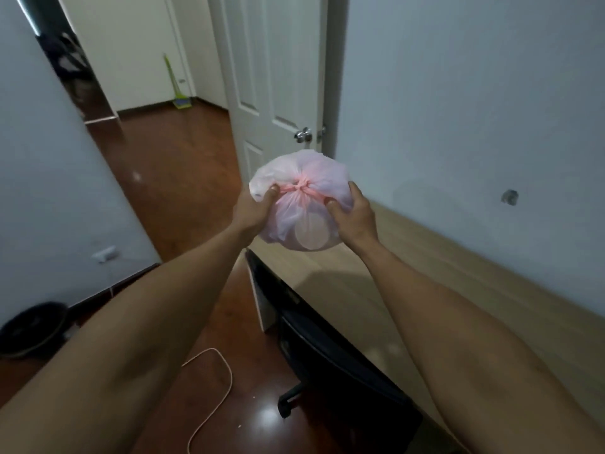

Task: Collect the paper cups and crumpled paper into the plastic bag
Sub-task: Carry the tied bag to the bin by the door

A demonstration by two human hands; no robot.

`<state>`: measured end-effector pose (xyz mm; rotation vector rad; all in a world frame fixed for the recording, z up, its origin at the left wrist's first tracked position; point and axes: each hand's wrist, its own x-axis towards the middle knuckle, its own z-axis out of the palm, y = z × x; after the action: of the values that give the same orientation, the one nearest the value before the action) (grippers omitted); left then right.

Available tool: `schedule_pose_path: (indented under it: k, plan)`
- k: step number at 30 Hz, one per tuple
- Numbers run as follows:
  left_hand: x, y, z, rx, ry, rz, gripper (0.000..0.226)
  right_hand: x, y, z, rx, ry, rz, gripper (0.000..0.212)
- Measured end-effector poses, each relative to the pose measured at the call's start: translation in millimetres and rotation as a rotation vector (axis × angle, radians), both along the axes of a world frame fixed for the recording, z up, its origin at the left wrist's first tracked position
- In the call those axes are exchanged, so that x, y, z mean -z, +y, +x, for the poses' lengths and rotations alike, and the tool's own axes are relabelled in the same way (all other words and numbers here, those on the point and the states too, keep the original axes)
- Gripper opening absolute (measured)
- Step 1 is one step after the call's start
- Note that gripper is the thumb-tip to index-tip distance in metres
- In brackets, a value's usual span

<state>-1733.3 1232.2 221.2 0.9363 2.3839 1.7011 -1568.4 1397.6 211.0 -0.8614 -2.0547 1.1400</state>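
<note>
Both hands gripping plastic bag point(302, 191) between them, above desk point(425, 276) edge. Left hand point(253, 209) pinching knotted top; right hand point(352, 214) clasping side. Round cup point(311, 232) base showing through film between hands.

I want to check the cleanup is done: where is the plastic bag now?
In the head view, the tied plastic bag is at centre, held between the left hand and right hand, above the desk's near end, before the door.

Dim room with pale blue-grey walls point(474, 93)

Open white panelled door point(271, 77) at 12 o'clock; glossy reddish-brown wooden floor point(170, 165); light wooden table point(425, 273) at 4 o'clock.
</note>
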Motion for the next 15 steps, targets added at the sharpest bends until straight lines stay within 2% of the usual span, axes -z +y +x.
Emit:
schedule_pose_path:
  k: [4, 9, 13, 15]
  plan:
    - [-11, -68, -59, -0.045, 0.056, 0.022, 0.054, -10, -57, -77, -0.084, 0.023, 0.009, 0.078]
    - [-11, -155, -142, -0.116, 0.029, 0.015, 0.057, -8, -130, -179, -0.186, 0.015, 0.015, 0.082]
    - [-3, -231, -201, -0.240, 0.038, 0.002, 0.046, 3, -195, -258, -0.266, 0.029, 0.008, 0.081]
    - [5, -269, -230, -0.326, -0.002, -0.020, 0.059, 9, -228, -293, -0.300, 0.040, 0.004, 0.081]
